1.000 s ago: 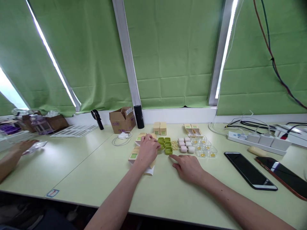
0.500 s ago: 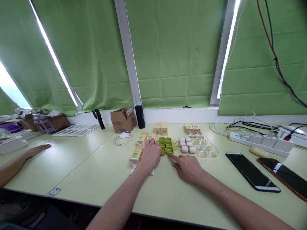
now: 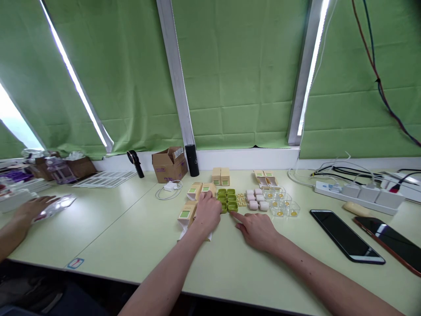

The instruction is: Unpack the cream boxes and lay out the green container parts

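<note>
My left hand [image 3: 206, 214] rests palm down on flat beige cartons with green labels [image 3: 186, 213], its fingers loosely curled beside a block of small green trays [image 3: 227, 199]. My right hand [image 3: 258, 230] lies on the table with the index finger stretched out, its tip touching the nearest green tray [image 3: 233, 206]; the other fingers are curled under. Right of the trays lie small pink cases [image 3: 257, 199] and clear cups with yellow pieces [image 3: 279, 202]. Two upright beige boxes [image 3: 220, 176] stand behind the trays.
Two phones [image 3: 346, 236] lie at the right, with a power strip [image 3: 358, 193] and cables behind them. A cardboard box [image 3: 169, 164] and a black cylinder [image 3: 191, 160] stand at the back. Another person's hand [image 3: 31, 208] holds a clear packet [image 3: 55, 206] at the far left.
My left hand slid slightly toward me and settled on the cartons. My right index finger stayed at the near green tray. The other person's hand at the left picked up a clear packet.
</note>
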`<state>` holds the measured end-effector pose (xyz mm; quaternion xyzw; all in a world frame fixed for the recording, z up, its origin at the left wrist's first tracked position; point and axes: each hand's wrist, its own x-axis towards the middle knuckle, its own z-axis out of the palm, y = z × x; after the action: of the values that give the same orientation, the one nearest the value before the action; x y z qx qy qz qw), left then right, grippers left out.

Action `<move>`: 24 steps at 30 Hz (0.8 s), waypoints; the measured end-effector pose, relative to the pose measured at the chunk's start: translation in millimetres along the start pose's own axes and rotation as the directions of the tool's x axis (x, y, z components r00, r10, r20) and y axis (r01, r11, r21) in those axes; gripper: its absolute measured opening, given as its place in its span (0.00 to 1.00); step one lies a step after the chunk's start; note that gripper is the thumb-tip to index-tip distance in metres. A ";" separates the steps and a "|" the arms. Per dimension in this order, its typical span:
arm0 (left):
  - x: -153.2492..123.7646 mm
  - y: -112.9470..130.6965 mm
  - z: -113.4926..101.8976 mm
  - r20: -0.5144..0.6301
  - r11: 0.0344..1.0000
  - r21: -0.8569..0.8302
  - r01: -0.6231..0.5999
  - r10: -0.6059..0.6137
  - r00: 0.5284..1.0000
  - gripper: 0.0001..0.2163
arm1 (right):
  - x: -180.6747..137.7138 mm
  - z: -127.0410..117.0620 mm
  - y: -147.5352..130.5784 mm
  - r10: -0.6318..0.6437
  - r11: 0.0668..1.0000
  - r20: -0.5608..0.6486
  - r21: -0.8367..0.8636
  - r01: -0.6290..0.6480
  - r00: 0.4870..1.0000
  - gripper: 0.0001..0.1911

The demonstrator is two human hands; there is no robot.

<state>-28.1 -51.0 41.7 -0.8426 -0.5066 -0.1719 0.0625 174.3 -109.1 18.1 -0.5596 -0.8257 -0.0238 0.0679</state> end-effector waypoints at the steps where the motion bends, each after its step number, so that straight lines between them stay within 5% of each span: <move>1: 0.0 0.5 -0.2 0.001 1.000 0.010 0.001 -0.001 1.000 0.06 | 0.0 0.2 0.2 -0.002 1.000 -0.002 0.000 0.002 1.000 0.24; 24: -0.5 4.2 -4.5 0.013 0.996 0.091 0.005 -0.006 1.000 0.08 | -6.4 -4.8 0.4 -0.026 0.999 -0.013 0.017 0.027 1.000 0.16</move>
<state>-25.6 -54.7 46.0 -0.8386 -0.5166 -0.1432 0.0972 177.5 -115.4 22.0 -0.5478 -0.8327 -0.0211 0.0778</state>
